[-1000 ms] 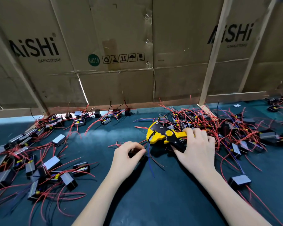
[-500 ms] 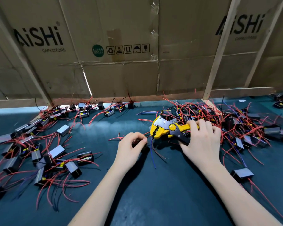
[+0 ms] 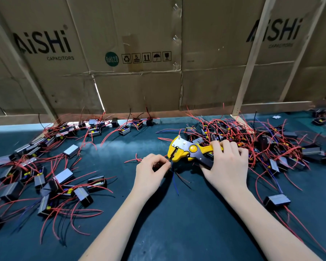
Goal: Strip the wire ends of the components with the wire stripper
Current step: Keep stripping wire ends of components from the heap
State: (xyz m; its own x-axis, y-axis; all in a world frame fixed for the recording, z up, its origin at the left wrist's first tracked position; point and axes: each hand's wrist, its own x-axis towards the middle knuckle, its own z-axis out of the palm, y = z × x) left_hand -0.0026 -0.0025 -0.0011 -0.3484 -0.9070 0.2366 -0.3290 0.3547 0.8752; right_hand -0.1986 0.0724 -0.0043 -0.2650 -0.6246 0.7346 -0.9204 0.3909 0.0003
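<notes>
My right hand (image 3: 228, 162) grips the handles of a yellow and black wire stripper (image 3: 186, 150), whose jaws point left. My left hand (image 3: 151, 172) curls round a small black component, mostly hidden under the fingers, and pinches its wire at the stripper's jaws. A blue wire (image 3: 175, 182) and dark wires trail down from that component onto the mat. The two hands sit close together in the middle of the dark teal mat (image 3: 158, 232).
A pile of black components with red wires (image 3: 262, 144) lies right of the stripper. Another spread of components (image 3: 45, 183) covers the left side. One lone component (image 3: 277, 201) sits near my right forearm. A cardboard wall (image 3: 139, 63) stands behind.
My left hand has brought the wire up to the stripper's jaws. The view has shifted slightly; both hands stay near the same spot.
</notes>
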